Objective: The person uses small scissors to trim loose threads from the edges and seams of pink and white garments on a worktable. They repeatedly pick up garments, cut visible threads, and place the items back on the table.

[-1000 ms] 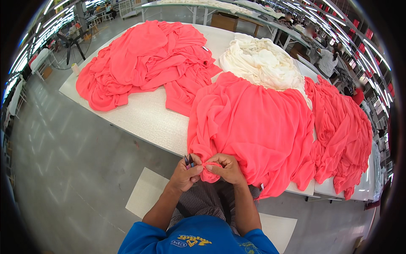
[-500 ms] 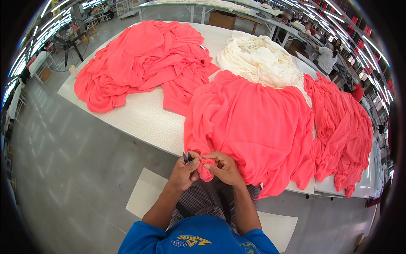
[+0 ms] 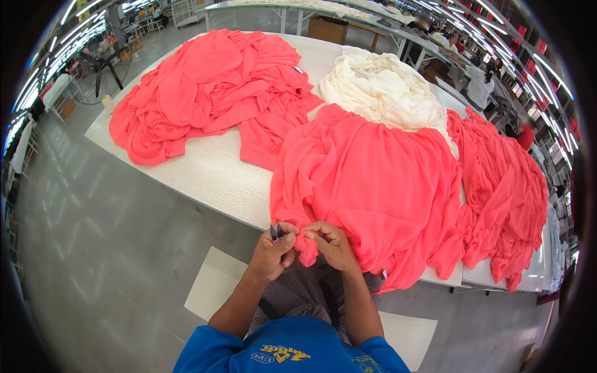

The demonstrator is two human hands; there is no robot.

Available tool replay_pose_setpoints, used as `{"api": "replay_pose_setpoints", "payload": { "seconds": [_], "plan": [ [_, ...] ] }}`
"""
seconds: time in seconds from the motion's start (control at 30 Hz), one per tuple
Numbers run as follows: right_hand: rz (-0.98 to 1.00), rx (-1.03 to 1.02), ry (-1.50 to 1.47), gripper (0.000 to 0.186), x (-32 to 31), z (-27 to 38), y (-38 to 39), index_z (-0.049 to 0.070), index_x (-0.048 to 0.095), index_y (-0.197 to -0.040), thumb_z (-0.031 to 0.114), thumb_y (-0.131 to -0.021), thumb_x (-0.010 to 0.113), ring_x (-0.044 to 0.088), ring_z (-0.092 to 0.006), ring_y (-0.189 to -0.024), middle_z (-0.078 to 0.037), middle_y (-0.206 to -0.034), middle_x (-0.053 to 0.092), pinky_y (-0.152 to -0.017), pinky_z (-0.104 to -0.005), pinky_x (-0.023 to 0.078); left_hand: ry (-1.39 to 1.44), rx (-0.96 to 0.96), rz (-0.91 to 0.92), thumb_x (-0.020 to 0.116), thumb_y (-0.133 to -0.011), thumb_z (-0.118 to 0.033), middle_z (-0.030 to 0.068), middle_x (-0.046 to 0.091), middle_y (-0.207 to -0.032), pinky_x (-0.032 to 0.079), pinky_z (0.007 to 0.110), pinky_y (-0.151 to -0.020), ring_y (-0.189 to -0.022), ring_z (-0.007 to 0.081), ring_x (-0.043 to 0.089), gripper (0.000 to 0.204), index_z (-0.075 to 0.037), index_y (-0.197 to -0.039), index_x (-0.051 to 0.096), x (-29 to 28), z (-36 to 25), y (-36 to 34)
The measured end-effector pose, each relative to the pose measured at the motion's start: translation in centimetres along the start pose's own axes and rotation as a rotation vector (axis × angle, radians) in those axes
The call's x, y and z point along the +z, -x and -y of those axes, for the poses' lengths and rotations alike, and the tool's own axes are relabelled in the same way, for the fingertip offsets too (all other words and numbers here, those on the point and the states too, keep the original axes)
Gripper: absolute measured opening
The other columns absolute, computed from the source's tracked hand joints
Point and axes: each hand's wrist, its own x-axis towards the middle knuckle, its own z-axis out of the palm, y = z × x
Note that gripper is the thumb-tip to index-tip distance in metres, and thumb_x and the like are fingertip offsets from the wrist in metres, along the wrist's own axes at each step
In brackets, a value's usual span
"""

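Note:
A coral-pink garment point(image 3: 379, 177) of thin gathered cloth lies spread over the table edge in front of me. At its near left end, a small bunched part point(image 3: 306, 250) hangs between my hands. My left hand point(image 3: 270, 256) is closed, pinching the cloth with thumb and fingers. It also carries a small pair of thread snips point(image 3: 276, 233), whose two dark points stick up past the fingers; the rest is hidden in the palm. My right hand point(image 3: 337, 247) pinches the same bunch from the other side, fingertips close to the left ones. A tiny white label point(image 3: 385, 273) shows at the garment's lower edge.
The white table point(image 3: 205, 177) bears a big coral heap point(image 3: 205, 93) at the left, a cream cloth pile point(image 3: 385, 87) behind the garment and another coral pile point(image 3: 500, 189) at the right. A thread cone point(image 3: 108, 104) stands at the far left. Other people sit at distant tables.
The bunched cloth between my hands has become narrower and more crumpled. My right fingers and thumb have shifted slightly on it. The snips stay in my left hand.

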Motion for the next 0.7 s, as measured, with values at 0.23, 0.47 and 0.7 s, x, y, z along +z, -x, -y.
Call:
{"api": "replay_pose_setpoints", "payload": {
  "seconds": [0.23,0.47,0.7],
  "plan": [
    [0.015,0.007,-0.016,0.012,-0.08,0.06,-0.06,0.001,0.062,-0.101,0.009,-0.093,0.058,0.053,-0.0040,-0.084,0.001,-0.092,0.062,-0.075,-0.0195,0.042,-0.021,-0.011,-0.033,0.065,-0.090,-0.018,-0.0020,0.054,-0.066,0.031,0.018,-0.041,-0.045,0.0049,0.042,0.015,-0.007,-0.098,0.059,0.53,-0.09,0.11],
    [0.015,0.026,-0.045,0.012,-0.14,0.09,0.02,0.002,0.062,-0.103,0.010,-0.094,0.058,0.051,-0.0013,-0.080,0.003,-0.091,0.060,-0.070,-0.0173,0.041,-0.046,-0.006,-0.037,0.062,-0.092,-0.018,-0.0024,0.054,-0.067,0.032,0.018,-0.041,-0.045,0.0050,0.042,0.017,-0.006,-0.103,0.061,0.73,-0.10,0.14],
    [0.015,0.025,-0.066,0.013,0.06,0.21,0.04,0.002,0.061,-0.104,0.009,-0.094,0.058,0.052,-0.0010,-0.078,0.004,-0.089,0.060,-0.068,-0.0162,0.041,-0.016,-0.009,-0.034,0.061,-0.093,-0.020,-0.0022,0.054,-0.066,0.032,0.019,-0.040,-0.044,0.0056,0.043,0.019,-0.005,-0.105,0.063,0.16,0.19,0.24]
  ]
}}
